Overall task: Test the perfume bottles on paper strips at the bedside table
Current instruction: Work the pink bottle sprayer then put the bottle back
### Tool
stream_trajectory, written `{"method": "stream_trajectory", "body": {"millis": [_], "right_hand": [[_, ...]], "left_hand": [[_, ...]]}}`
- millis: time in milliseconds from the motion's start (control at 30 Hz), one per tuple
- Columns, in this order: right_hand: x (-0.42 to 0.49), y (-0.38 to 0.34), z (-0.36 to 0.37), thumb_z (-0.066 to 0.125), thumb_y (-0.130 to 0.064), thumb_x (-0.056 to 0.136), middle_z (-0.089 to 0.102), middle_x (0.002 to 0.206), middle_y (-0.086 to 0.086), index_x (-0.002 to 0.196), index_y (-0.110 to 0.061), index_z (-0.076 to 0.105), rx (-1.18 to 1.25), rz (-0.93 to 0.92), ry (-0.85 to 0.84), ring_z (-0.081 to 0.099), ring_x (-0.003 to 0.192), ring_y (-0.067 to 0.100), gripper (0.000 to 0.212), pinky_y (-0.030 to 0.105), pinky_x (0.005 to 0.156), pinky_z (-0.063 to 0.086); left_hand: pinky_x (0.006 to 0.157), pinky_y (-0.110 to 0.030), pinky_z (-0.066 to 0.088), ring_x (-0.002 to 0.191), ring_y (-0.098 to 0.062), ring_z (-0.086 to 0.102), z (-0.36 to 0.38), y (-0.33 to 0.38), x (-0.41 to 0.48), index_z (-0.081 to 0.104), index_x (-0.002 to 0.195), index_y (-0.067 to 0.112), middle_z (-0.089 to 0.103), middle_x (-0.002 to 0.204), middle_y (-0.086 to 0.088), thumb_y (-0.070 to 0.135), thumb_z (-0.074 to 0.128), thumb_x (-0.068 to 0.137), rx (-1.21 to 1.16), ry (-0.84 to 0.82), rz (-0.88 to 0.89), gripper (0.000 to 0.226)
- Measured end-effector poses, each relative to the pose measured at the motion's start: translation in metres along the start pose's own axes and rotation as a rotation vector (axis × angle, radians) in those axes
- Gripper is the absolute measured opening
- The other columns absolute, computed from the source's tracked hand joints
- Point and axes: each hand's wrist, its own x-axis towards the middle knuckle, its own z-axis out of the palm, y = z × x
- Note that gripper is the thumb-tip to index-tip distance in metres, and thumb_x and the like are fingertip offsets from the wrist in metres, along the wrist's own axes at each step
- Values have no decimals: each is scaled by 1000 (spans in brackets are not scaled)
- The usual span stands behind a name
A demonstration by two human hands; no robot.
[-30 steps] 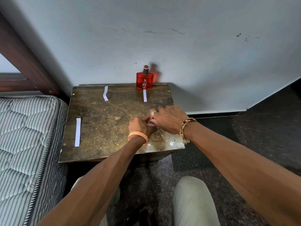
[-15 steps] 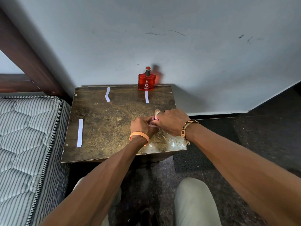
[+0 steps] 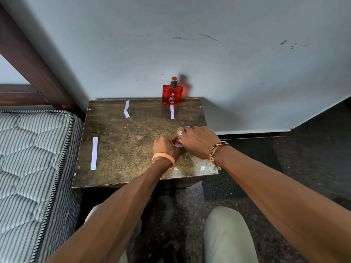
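We're counting one red bottle [image 3: 172, 94] standing at the back of the table [image 3: 121, 141], plus one small pinkish thing [image 3: 178, 144] peeking out between the hands, too hidden to call. We're seeing three paper strips: one [image 3: 172, 112] right in front of the bottle, one bent one [image 3: 126, 109] at the back left, and one [image 3: 94, 153] lying near the left edge. Two hands are showing, left [image 3: 167, 147] and right [image 3: 199, 142], and each wrist is wearing one band: orange [image 3: 163, 158] and patterned [image 3: 216, 150]. We're also spotting two rings [image 3: 185, 130] on the right hand, one mattress [image 3: 32, 160] and two knees [image 3: 226, 234].
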Motion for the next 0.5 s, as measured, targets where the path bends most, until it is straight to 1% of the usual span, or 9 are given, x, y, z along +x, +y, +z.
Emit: {"method": "stream_trajectory", "body": {"millis": [100, 133, 167, 233, 267, 333, 400, 433, 500], "right_hand": [[3, -2, -1, 30, -51, 102, 45, 74, 0, 91, -18, 46, 61, 141, -30, 63, 81, 26, 39, 35, 61, 43], [5, -3, -1, 31, -54, 101, 45, 74, 0, 92, -18, 46, 68, 169, -21, 62, 79, 25, 39, 35, 61, 43], [6, -4, -2, 33, -54, 101, 45, 75, 0, 97, -18, 46, 68, 176, -16, 59, 76, 25, 38, 35, 61, 43], [5, -7, -2, 35, -46, 102, 52, 81, 1, 113, -14, 43, 103, 130, -10, 53, 71, 23, 36, 36, 61, 46], [4, -6, -1, 35, -43, 103, 55, 84, 3, 115, -13, 43, 104, 94, -6, 55, 72, 23, 33, 37, 63, 49], [0, -7, 0, 33, -42, 104, 54, 82, 2, 111, -12, 46, 59, 56, -4, 62, 77, 25, 33, 38, 66, 52], [1, -7, -1, 30, -48, 104, 49, 76, 0, 107, -13, 50, 41, 105, -25, 63, 77, 24, 40, 35, 63, 49], [4, -6, -5, 30, -51, 103, 48, 74, -2, 104, -13, 52, 6, 114, -50, 60, 72, 23, 44, 34, 62, 47], [13, -4, -14, 33, -53, 101, 43, 68, -4, 101, -13, 55, -137, 39, -88, 48, 61, 17, 46, 32, 57, 43]], "left_hand": [[60, -19, 38, 62, -15, 59, -1, 2, -1, 75, 85, 25, 72, 70, -2, 24, 73, 70, -4, 11, -7, 15], [61, -18, 38, 63, -15, 60, -1, 2, -1, 76, 85, 25, 72, 71, -2, 24, 72, 70, -11, 15, -11, 16], [61, -18, 39, 64, -16, 61, -1, 2, -1, 76, 85, 24, 72, 71, -3, 24, 72, 71, -17, 15, -13, 15], [60, -20, 38, 62, -19, 60, -1, 0, 0, 75, 84, 21, 72, 70, -6, 22, 70, 74, -33, 25, -13, 12], [61, -20, 37, 61, -18, 58, -1, -1, 1, 75, 84, 20, 72, 70, -6, 23, 70, 74, -36, 25, -12, 12], [61, -20, 35, 61, -15, 55, 0, -2, 0, 75, 86, 23, 71, 70, -4, 27, 73, 73, -1, 7, 5, 14], [61, -19, 34, 61, -13, 53, 0, -1, 1, 74, 86, 26, 68, 67, 1, 29, 73, 71, 33, -5, 9, 15], [60, -19, 35, 60, -12, 53, -1, 0, 0, 74, 84, 26, 66, 64, 3, 28, 73, 70, 27, -5, 2, 14], [58, -19, 37, 58, -13, 55, 0, 1, 1, 73, 77, 20, 65, 62, 2, 25, 73, 68, -4, 0, -25, 10]]}}
